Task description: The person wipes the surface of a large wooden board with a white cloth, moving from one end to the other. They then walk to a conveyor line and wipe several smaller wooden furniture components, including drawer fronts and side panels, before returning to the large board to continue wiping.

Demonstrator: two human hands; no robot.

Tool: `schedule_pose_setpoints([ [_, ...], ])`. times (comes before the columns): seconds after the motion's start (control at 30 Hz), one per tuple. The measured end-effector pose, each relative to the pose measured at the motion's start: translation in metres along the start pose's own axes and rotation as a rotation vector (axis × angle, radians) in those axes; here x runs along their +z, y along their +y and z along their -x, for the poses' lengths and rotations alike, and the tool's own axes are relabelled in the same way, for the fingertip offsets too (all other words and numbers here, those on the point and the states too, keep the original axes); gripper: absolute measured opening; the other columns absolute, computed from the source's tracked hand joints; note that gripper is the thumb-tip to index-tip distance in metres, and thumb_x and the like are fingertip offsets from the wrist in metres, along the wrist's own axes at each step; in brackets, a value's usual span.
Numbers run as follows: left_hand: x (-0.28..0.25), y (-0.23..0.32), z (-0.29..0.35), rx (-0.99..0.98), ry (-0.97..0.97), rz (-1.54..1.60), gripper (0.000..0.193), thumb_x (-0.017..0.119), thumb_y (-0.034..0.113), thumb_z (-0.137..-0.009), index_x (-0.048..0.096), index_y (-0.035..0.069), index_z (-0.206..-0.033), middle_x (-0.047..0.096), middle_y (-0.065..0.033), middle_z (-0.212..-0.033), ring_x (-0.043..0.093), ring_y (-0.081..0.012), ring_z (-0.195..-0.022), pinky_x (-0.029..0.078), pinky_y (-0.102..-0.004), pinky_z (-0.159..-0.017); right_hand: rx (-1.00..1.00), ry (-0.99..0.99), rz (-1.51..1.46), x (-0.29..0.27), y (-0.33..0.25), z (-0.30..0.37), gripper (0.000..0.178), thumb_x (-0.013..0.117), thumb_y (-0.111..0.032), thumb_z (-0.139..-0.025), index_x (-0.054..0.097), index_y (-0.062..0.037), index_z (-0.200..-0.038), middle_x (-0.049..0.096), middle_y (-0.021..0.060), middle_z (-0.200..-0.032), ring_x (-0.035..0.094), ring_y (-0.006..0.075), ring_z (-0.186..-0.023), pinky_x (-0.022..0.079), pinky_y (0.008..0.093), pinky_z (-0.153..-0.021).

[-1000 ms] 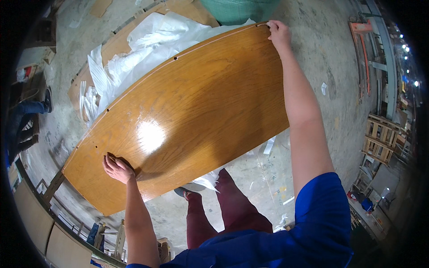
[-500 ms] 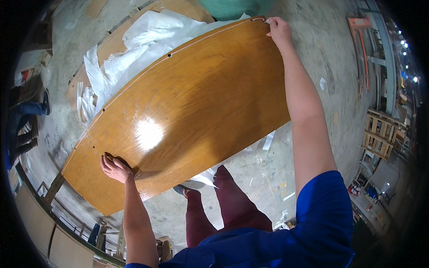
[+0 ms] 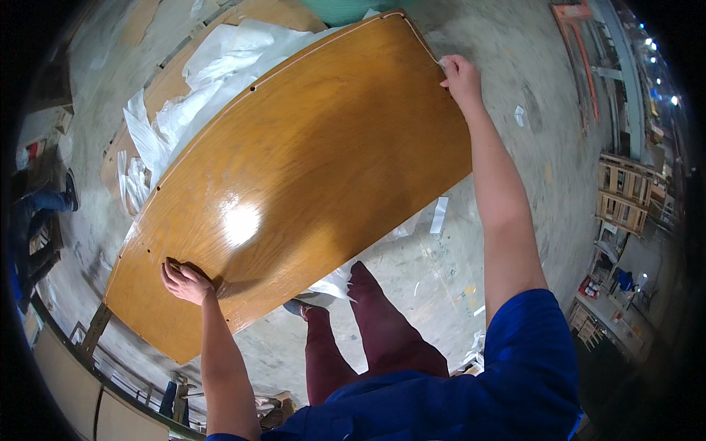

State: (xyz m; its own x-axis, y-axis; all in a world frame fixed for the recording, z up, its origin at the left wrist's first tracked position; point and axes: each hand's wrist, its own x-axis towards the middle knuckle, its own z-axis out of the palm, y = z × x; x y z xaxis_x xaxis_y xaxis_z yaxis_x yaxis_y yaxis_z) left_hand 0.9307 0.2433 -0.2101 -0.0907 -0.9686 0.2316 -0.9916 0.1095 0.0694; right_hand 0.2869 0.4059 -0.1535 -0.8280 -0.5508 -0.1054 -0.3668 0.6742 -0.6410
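Note:
A long, glossy brown wooden panel (image 3: 331, 162) lies before me, with small dark holes near its edges. A thin white line, like a cord or strip, follows its far edge, turns the upper right corner and runs down to my right hand (image 3: 462, 79). That hand is closed at the panel's right edge, with the end of the white strip between thumb and fingers. On the left part of the panel rests my left hand (image 3: 187, 284), fingers curled over something small and brownish that I cannot make out.
Crumpled white plastic sheeting (image 3: 220, 59) and cardboard (image 3: 151, 95) lie beyond the panel. A green rounded object (image 3: 353, 9) stands at the top. Wooden pallets (image 3: 625, 191) are at the right; another person's leg (image 3: 48, 200) shows at the left. White scraps (image 3: 439, 214) lie on the floor.
My right hand has moved from the upper right corner a short way down the right edge, and the white line now follows it round the corner. The left hand stays almost in place.

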Motion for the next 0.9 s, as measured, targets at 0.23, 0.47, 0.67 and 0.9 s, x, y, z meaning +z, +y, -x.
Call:
schedule_pose_setpoints([
  [0.23, 0.001, 0.0, 0.0, 0.019, 0.018, 0.009, 0.045, 0.041, 0.034, -0.091, 0.05, 0.014, -0.13, 0.044, -0.0088, -0.135, 0.041, -0.0288, -0.123, 0.033, -0.044, -0.102, 0.02, 0.035, -0.007, -0.014, 0.02, 0.038, 0.021, 0.051, -0.015, -0.093, 0.063, 0.0014, -0.099, 0.067, 0.0137, -0.088, 0.067, 0.0213, -0.065, 0.057, 0.0304, -0.054],
  [0.47, 0.001, -0.001, -0.001, 0.032, 0.025, 0.013, 0.047, 0.04, 0.038, -0.091, 0.05, 0.014, -0.13, 0.045, -0.0096, -0.134, 0.041, -0.0289, -0.122, 0.034, -0.0451, -0.101, 0.043, 0.025, 0.003, -0.012, 0.025, 0.043, 0.019, 0.052, -0.014, -0.092, 0.064, -0.0013, -0.098, 0.067, 0.0135, -0.087, 0.067, 0.023, -0.066, 0.058, 0.032, -0.056],
  [0.67, 0.003, 0.0, -0.001, 0.019, 0.03, 0.01, 0.048, 0.041, 0.038, -0.09, 0.051, 0.015, -0.13, 0.047, -0.0086, -0.133, 0.043, -0.029, -0.121, 0.034, -0.0447, -0.101, 0.081, 0.032, 0.04, -0.026, 0.031, 0.059, 0.018, 0.053, -0.013, -0.091, 0.063, -0.0001, -0.098, 0.065, 0.0142, -0.087, 0.066, 0.0236, -0.068, 0.059, 0.0329, -0.056],
  [0.9, 0.002, 0.002, 0.0, 0.009, 0.009, 0.021, 0.048, 0.04, 0.038, -0.09, 0.05, 0.014, -0.13, 0.046, -0.0079, -0.134, 0.042, -0.0281, -0.123, 0.034, -0.0452, -0.101, 0.139, 0.019, 0.046, -0.048, 0.05, 0.099, 0.019, 0.052, -0.013, -0.092, 0.062, 0.0014, -0.1, 0.065, 0.0146, -0.089, 0.065, 0.0215, -0.067, 0.057, 0.0315, -0.053],
])
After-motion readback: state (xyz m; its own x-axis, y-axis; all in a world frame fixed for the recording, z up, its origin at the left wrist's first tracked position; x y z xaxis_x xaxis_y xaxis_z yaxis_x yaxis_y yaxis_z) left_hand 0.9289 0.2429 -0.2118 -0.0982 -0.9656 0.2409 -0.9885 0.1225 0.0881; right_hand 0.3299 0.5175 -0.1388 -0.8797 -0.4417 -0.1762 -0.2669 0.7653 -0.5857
